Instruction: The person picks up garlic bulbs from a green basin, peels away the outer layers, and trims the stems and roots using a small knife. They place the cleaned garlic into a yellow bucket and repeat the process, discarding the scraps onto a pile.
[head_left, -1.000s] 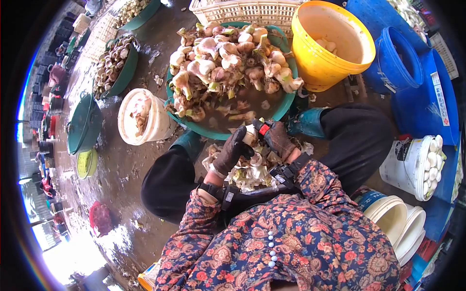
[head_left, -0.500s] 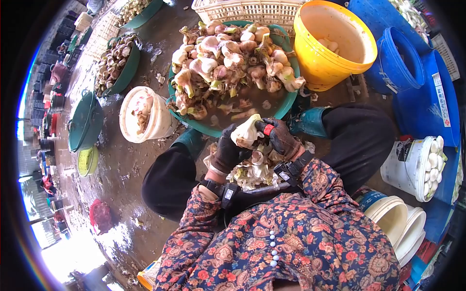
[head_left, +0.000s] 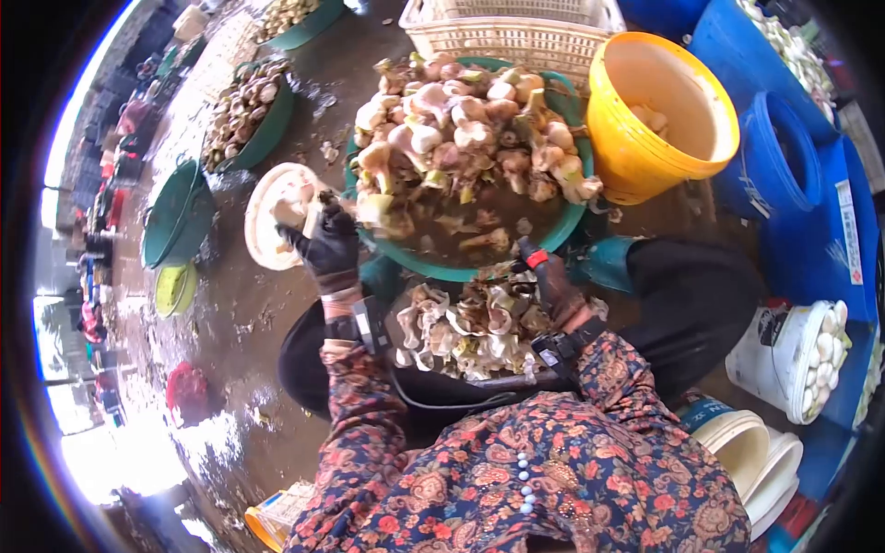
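My left hand point(head_left: 327, 247), in a dark glove, is over the right side of a white bucket point(head_left: 261, 251). Its thumb and fingers are apart, with pale pieces just beyond the tips. My right hand point(head_left: 556, 293), gloved with a red band near its fingertips, is closed above a pile of garlic peels point(head_left: 461, 323) in my lap; what its fingers hold is hidden. In front stands a green basin point(head_left: 415, 264) with a heap of garlic bulbs point(head_left: 470, 129) and brown water.
A yellow bucket point(head_left: 613, 147) stands right of the basin, by blue tubs point(head_left: 784, 152). A crate point(head_left: 516, 41) is behind it. At right is a bucket of white bulbs point(head_left: 770, 355). More basins point(head_left: 171, 217) stand at left.
My left hand has moved left from my lap to the white bucket. The pale bulb that was between both hands is gone from there. My right hand has stayed near the lap, slightly lower.
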A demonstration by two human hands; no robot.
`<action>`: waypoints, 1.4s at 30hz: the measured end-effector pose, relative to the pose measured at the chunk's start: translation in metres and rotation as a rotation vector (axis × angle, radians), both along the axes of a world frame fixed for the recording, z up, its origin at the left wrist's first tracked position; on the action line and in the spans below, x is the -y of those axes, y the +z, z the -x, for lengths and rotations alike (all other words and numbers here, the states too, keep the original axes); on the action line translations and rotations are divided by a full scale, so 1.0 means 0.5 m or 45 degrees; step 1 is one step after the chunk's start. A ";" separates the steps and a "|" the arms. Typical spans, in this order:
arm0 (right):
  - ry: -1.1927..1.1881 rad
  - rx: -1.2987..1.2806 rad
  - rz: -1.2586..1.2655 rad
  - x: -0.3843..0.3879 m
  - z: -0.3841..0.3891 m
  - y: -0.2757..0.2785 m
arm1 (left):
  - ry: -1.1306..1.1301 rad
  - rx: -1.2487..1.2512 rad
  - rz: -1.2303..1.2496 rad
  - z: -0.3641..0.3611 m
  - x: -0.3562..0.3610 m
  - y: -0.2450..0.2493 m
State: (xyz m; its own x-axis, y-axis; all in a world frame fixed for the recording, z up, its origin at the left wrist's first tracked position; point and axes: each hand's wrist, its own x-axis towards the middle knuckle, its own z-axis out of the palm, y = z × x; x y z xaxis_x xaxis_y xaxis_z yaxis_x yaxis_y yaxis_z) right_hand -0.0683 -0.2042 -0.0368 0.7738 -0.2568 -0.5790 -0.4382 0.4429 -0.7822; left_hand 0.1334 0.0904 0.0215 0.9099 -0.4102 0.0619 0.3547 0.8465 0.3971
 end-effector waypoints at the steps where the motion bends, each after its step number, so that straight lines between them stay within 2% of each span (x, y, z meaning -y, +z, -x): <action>1: -0.017 -0.037 0.004 -0.006 -0.001 0.020 | -0.117 -0.048 0.002 -0.026 0.008 -0.022; 2: -0.038 -0.042 0.008 -0.004 -0.003 0.003 | -0.233 -0.098 0.001 -0.046 0.020 -0.046; 3: -0.012 -0.058 0.118 -0.003 -0.005 -0.031 | -0.333 -0.016 -0.181 -0.013 0.083 -0.050; 4: 0.016 -0.077 0.229 -0.001 -0.005 -0.052 | -0.422 0.143 -1.131 0.055 0.152 0.025; 5: -0.079 0.050 0.296 -0.005 -0.003 -0.047 | -0.541 0.039 -1.544 0.093 0.218 0.035; 6: -0.087 0.041 0.305 -0.003 -0.001 -0.051 | -0.761 0.274 -1.868 0.109 0.268 0.008; 7: -0.178 -0.019 0.183 0.000 0.000 -0.057 | -0.774 0.742 -1.935 0.108 0.285 -0.120; 8: -0.272 -0.079 0.060 0.004 0.000 -0.063 | -0.609 1.215 -2.345 0.129 0.325 -0.103; 10: -0.341 -0.151 -0.033 0.017 0.004 -0.045 | -0.526 1.387 -2.679 0.146 0.381 -0.141; 12: -0.323 0.083 0.371 0.026 0.000 -0.052 | -0.618 1.299 -2.652 0.143 0.412 -0.167; 14: -0.340 0.090 0.334 0.025 0.002 -0.053 | -0.699 1.204 -2.640 0.138 0.412 -0.168; 16: -0.293 -0.076 0.172 0.029 0.007 -0.051 | -0.727 1.258 -2.417 0.133 0.388 -0.145; 17: -0.295 -0.077 0.168 0.033 0.004 -0.054 | -0.777 0.795 -1.876 0.136 0.373 -0.152; 18: -0.324 -0.152 -0.258 0.035 0.000 -0.059 | -0.782 0.354 -1.322 0.140 0.359 -0.136; 19: -0.344 -0.223 -0.685 0.033 -0.001 -0.064 | -0.970 0.248 -1.367 0.128 0.331 -0.114; 20: -0.342 -0.220 -0.690 0.023 -0.001 -0.052 | -1.025 0.231 -1.223 0.140 0.311 -0.090; 22: -0.184 0.139 -0.869 -0.006 -0.007 -0.014 | -1.088 0.323 -1.234 0.173 0.291 -0.037; 23: -0.237 0.240 -0.560 -0.032 -0.018 -0.131 | -1.037 0.375 -1.332 0.197 0.290 0.006; 24: -0.226 0.243 -0.564 -0.031 -0.016 -0.074 | -0.973 0.367 -1.419 0.212 0.284 0.020; 26: -0.134 0.246 -0.232 -0.018 0.000 0.045 | -0.800 0.433 -1.665 0.246 0.290 0.044; 27: -0.279 0.249 -0.228 -0.034 -0.007 0.062 | -0.793 0.432 -1.669 0.257 0.285 0.033; 28: -0.277 0.254 -0.228 -0.038 -0.007 0.065 | -0.575 0.717 -1.728 0.265 0.280 0.011; 29: -0.255 0.239 -0.091 -0.039 -0.007 0.069 | -0.345 1.001 -1.763 0.270 0.282 0.017; 31: -0.131 0.195 0.134 -0.034 -0.006 0.038 | -0.350 1.020 -1.806 0.282 0.275 0.032; 32: -0.126 0.200 0.136 -0.031 -0.004 0.048 | -0.357 1.036 -1.855 0.285 0.272 0.044; 34: 0.149 0.088 0.543 -0.028 0.001 0.066 | -0.354 1.070 -1.861 0.283 0.262 0.023; 36: 0.184 0.147 0.602 -0.027 0.005 0.064 | -0.353 1.105 -1.867 0.280 0.254 0.010; 38: 0.220 0.200 0.657 -0.027 0.013 0.063 | -0.436 0.871 -1.697 0.283 0.247 0.002; 39: 0.224 0.241 0.596 -0.025 0.017 0.064 | -0.434 0.871 -1.696 0.278 0.242 0.004; 41: 0.228 0.284 0.537 -0.027 0.019 0.067 | -0.854 0.046 -1.315 0.261 0.226 0.012; 42: 0.127 0.337 0.274 -0.029 0.020 0.068 | -0.853 0.047 -1.313 0.257 0.219 0.008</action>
State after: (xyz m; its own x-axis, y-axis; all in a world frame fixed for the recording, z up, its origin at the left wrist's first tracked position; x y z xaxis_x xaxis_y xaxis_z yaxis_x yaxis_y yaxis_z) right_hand -0.0784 -0.1899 -0.0027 0.9173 -0.2667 -0.2957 -0.2406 0.2205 -0.9452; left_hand 0.0051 -0.0192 0.0255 0.5053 -0.6678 -0.5465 0.5725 -0.2145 0.7914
